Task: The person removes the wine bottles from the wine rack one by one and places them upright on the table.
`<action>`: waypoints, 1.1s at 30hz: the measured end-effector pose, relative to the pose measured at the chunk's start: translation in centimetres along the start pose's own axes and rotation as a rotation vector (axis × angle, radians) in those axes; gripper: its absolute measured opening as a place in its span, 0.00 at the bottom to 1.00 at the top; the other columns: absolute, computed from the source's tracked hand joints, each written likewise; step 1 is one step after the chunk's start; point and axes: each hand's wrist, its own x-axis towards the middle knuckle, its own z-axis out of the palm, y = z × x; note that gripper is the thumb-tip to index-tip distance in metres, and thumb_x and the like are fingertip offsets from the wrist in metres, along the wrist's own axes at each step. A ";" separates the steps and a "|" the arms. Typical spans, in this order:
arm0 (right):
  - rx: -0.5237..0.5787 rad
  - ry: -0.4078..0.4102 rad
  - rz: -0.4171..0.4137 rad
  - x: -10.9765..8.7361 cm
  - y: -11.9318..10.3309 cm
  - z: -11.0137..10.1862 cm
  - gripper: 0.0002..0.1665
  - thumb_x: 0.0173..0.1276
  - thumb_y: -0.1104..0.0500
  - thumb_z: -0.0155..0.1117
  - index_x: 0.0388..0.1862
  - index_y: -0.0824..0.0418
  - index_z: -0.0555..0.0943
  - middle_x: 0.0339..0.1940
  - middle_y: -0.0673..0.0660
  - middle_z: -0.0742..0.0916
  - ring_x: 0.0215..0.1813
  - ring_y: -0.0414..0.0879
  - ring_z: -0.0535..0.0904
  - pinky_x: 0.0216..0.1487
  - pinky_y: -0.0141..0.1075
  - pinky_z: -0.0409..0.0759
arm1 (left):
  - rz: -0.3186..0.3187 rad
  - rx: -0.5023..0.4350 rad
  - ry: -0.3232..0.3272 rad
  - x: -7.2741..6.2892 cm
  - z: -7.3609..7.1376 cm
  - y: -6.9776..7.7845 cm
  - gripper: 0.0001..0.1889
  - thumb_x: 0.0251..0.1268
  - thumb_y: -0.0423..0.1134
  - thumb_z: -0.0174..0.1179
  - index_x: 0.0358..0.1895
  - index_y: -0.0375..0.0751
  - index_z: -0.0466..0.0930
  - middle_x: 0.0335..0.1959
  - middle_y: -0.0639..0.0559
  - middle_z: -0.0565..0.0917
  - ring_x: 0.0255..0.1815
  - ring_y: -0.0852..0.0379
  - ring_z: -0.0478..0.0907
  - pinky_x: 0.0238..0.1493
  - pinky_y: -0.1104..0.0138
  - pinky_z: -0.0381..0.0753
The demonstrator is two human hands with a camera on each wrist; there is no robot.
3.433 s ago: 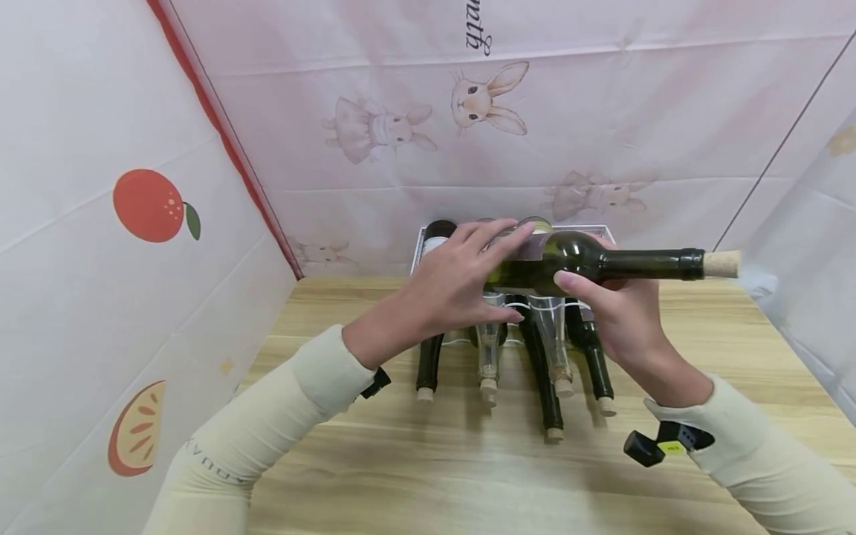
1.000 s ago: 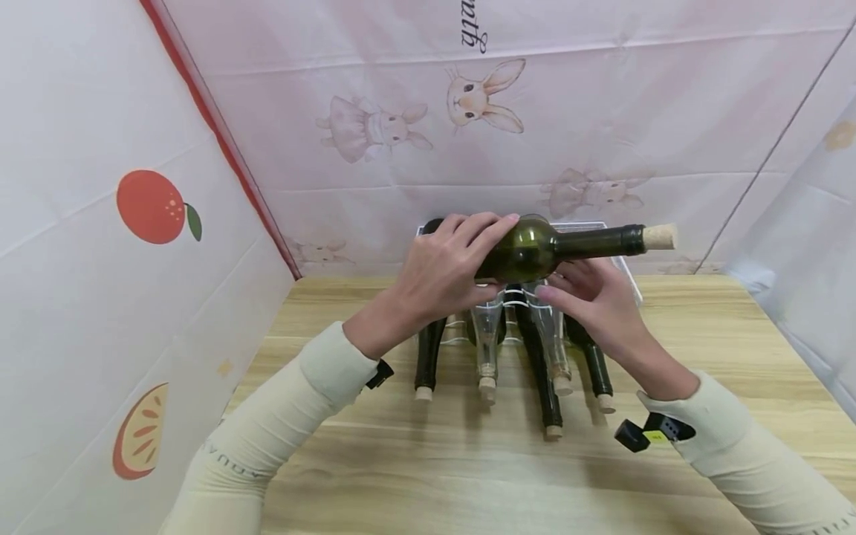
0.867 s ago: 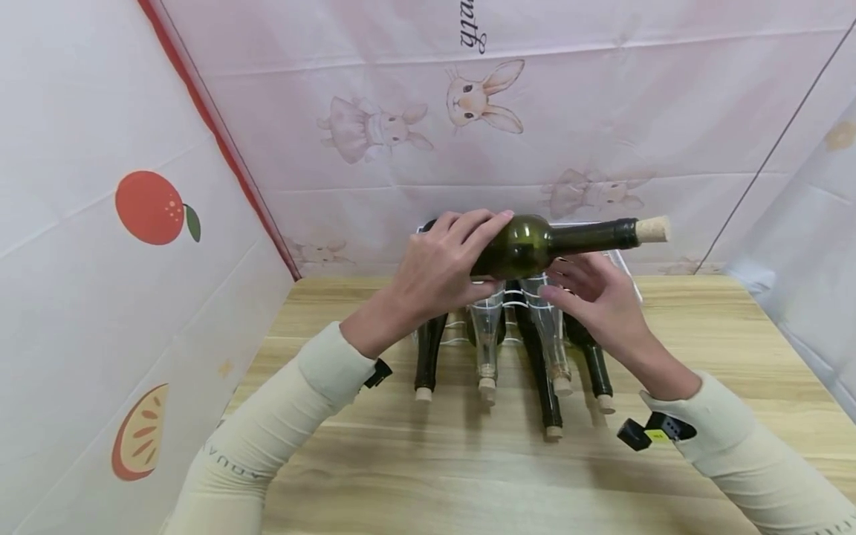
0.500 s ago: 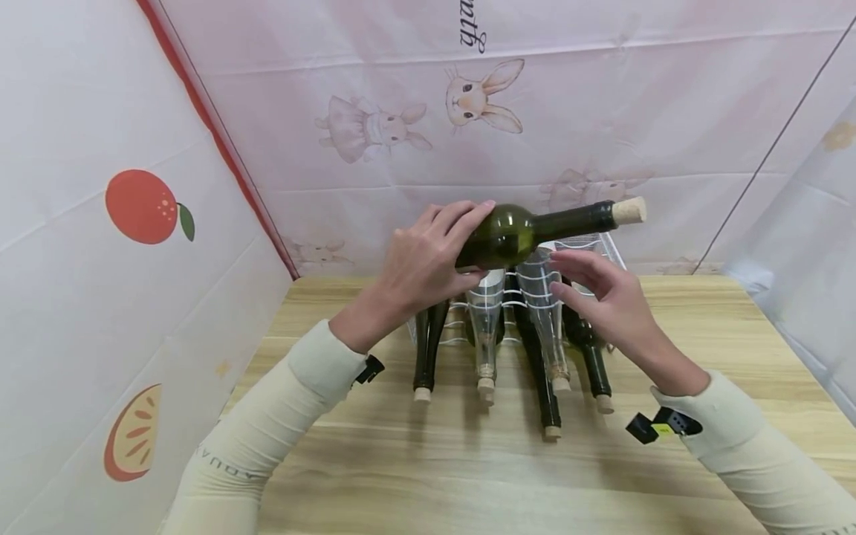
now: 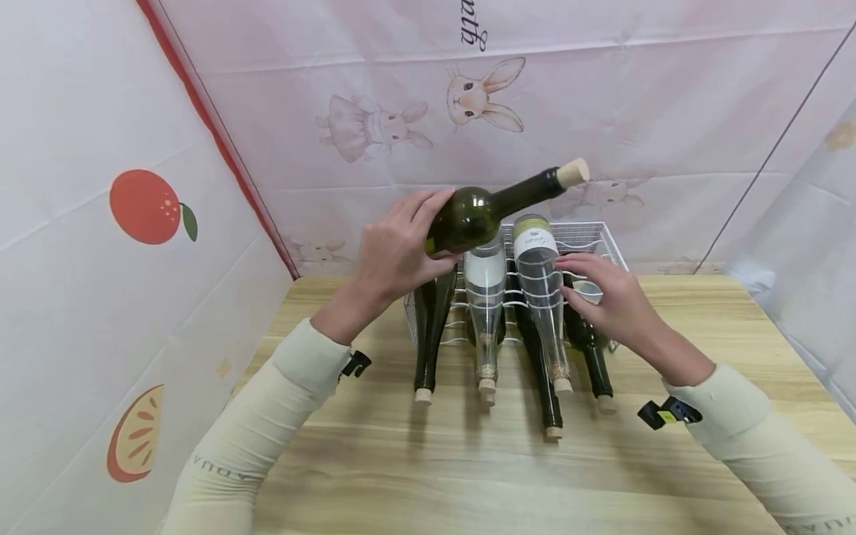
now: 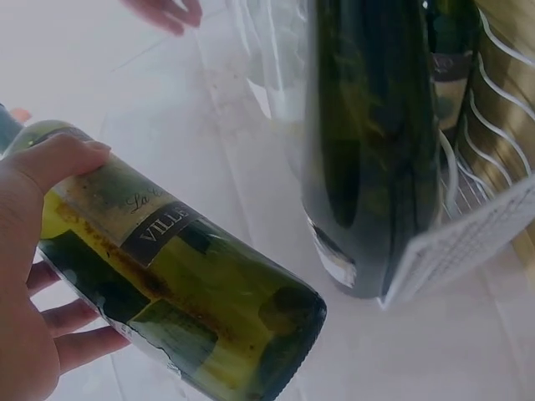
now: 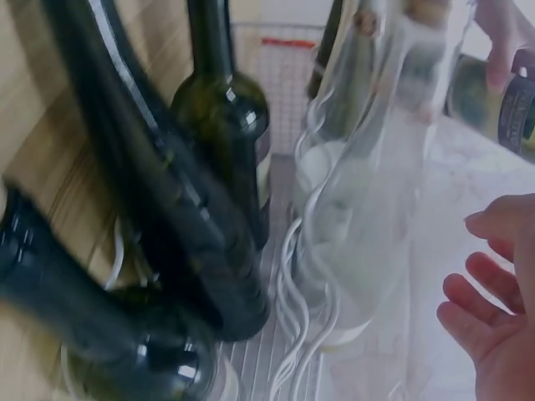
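Note:
My left hand [image 5: 394, 249] grips the body of a green wine bottle [image 5: 471, 212] above the left side of a white wire rack [image 5: 614, 251]. The bottle's corked neck slants up to the right. Its base and a label reading "VILLE" show in the left wrist view, where the held bottle [image 6: 175, 251] is apart from the racked ones. My right hand [image 5: 618, 301] holds nothing, its fingers loosely bent beside a clear bottle [image 5: 543, 275] in the rack's upper level. In the right wrist view that hand [image 7: 501, 309] is clear of the glass.
Several corked bottles lie in two levels with necks toward me: a dark bottle [image 5: 431, 334] at the left, another clear bottle [image 5: 486, 297], and dark bottles [image 5: 538, 357] below. The rack stands on a wooden table [image 5: 428, 475] against a rabbit-print wall sheet [image 5: 374, 44].
The right hand has let go of the green bottle and dropped beside the rack. The left hand has carried the bottle left, its neck tilting upward, uncovering the clear bottle's label.

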 end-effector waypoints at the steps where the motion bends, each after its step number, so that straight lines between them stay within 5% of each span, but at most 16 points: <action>1: -0.013 -0.010 -0.019 0.0 0.3 0.0 0.25 0.52 0.78 0.73 0.53 0.74 0.84 0.54 0.68 0.88 0.56 0.64 0.83 0.72 0.16 0.64 | -0.009 -0.005 0.004 -0.1 0.0 -0.3 0.46 0.49 0.51 0.80 0.73 0.44 0.71 0.66 0.46 0.82 0.58 0.43 0.84 0.39 0.50 0.90; 8: -0.076 -0.058 -0.151 -0.3 1.6 0.0 0.30 0.47 0.79 0.74 0.54 0.74 0.83 0.55 0.70 0.87 0.56 0.66 0.83 0.75 0.18 0.62 | -0.066 -0.024 0.005 -0.7 0.3 -2.2 0.46 0.49 0.50 0.80 0.73 0.43 0.71 0.65 0.44 0.82 0.62 0.44 0.83 0.45 0.50 0.90; 16: -0.145 -0.144 -0.258 0.0 2.0 -0.3 0.31 0.46 0.78 0.74 0.54 0.71 0.84 0.56 0.68 0.87 0.57 0.63 0.84 0.57 0.51 0.81 | -0.153 -0.034 0.011 -1.8 0.5 -4.1 0.47 0.49 0.50 0.80 0.74 0.41 0.70 0.66 0.41 0.82 0.65 0.42 0.81 0.50 0.47 0.88; 25: -0.221 -0.232 -0.323 0.1 2.4 -0.6 0.31 0.49 0.76 0.72 0.56 0.70 0.83 0.58 0.69 0.86 0.59 0.63 0.83 0.57 0.54 0.84 | -0.220 -0.062 0.029 -2.9 1.3 -6.3 0.47 0.48 0.49 0.81 0.73 0.42 0.71 0.67 0.43 0.82 0.63 0.44 0.83 0.50 0.48 0.88; 33: -0.303 -0.320 -0.394 -0.3 2.7 -0.5 0.32 0.50 0.76 0.69 0.59 0.68 0.83 0.61 0.66 0.86 0.63 0.64 0.82 0.57 0.53 0.86 | -0.410 -0.086 0.035 -4.3 2.2 -8.3 0.47 0.48 0.49 0.80 0.74 0.42 0.70 0.63 0.39 0.84 0.57 0.39 0.85 0.50 0.45 0.85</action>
